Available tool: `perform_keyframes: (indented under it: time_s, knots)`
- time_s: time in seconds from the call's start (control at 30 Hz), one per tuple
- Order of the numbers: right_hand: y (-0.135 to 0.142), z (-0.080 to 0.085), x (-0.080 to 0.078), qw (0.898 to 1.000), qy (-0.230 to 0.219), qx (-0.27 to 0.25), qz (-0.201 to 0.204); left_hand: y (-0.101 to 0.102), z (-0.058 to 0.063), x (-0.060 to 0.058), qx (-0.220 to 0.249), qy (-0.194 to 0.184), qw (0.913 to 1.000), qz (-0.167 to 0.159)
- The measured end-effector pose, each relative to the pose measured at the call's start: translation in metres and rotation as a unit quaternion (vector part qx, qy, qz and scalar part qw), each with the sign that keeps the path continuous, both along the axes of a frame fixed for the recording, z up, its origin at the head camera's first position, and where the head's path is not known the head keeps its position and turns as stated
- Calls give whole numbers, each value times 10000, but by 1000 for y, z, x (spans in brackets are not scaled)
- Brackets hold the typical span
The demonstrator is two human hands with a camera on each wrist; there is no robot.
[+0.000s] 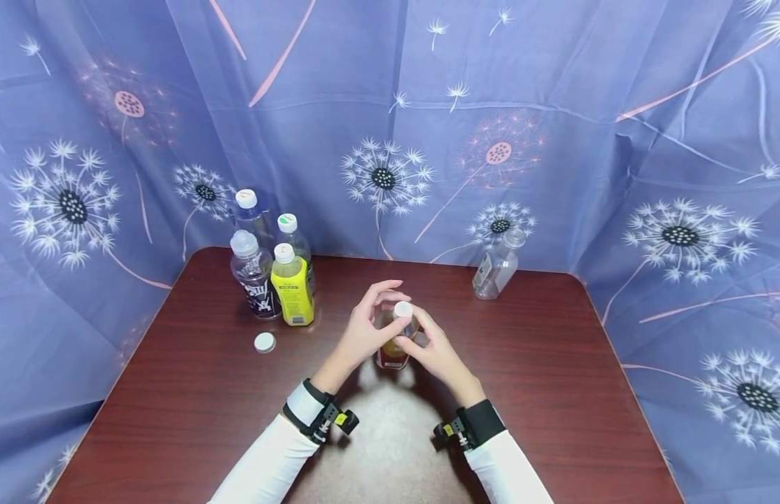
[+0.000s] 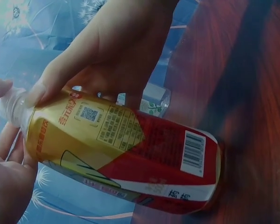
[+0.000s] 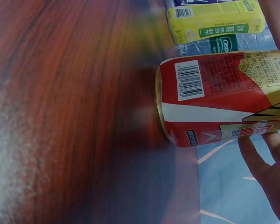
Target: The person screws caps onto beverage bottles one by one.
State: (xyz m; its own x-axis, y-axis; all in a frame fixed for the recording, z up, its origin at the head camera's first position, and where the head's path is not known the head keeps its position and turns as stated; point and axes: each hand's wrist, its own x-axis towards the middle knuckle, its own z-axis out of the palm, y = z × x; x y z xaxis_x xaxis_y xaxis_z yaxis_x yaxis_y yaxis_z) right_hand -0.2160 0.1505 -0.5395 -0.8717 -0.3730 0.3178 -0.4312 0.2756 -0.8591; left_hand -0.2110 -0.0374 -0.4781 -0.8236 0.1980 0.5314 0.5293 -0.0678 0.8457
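Observation:
A drink bottle (image 1: 392, 360) with a red and gold label stands upright on the table, a white cap (image 1: 402, 309) at its top. My left hand (image 1: 365, 330) curves about the cap, its thumb against the side. With curled fingers and thumb, my right hand (image 1: 437, 348) grips the bottle's upper part. In the left wrist view, the right thumb presses at the shoulder of the bottle (image 2: 126, 149) and the left fingers surround the whitish top. Right fingers (image 3: 254, 161) lie along the label in the right wrist view. The hands partly hide the bottle from above.
Several capped bottles stand together at the back left, among them a yellow-labelled bottle (image 1: 293, 290) and a dark-labelled bottle (image 1: 256, 276). A loose white cap (image 1: 265, 342) lies before them. One clear bottle (image 1: 496, 267) stands at the back right, near the blue curtain (image 1: 554, 175).

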Motion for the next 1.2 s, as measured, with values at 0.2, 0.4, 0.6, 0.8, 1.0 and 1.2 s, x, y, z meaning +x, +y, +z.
perform_keyframes:
  time_s: [0.2, 0.4, 0.6, 0.8, 1.0, 1.2]
  knots:
    - [0, 0, 1, 9999, -49, 68, -58, 1, 4, 3, 25, -247, 9995, 175]
    - [-1, -1, 1, 10000, -26, 67, -35, -1, 3, 5, 32, -422, 9991, 52]
    - [0, -1, 0, 10000, -19, 6, -40, 0, 4, 3, -97, -170, 9998, 93]
    - [2, 1, 1, 9999, 14, 122, 56, 3, -14, -7, 125, -504, 9984, 224]
    - [2, 3, 0, 9996, -16, 247, 145, -1, -21, -12, 359, -480, 9982, 37]
    - [2, 4, 0, 9994, -117, 315, 83, -2, -21, -15, 371, -511, 9978, -220]
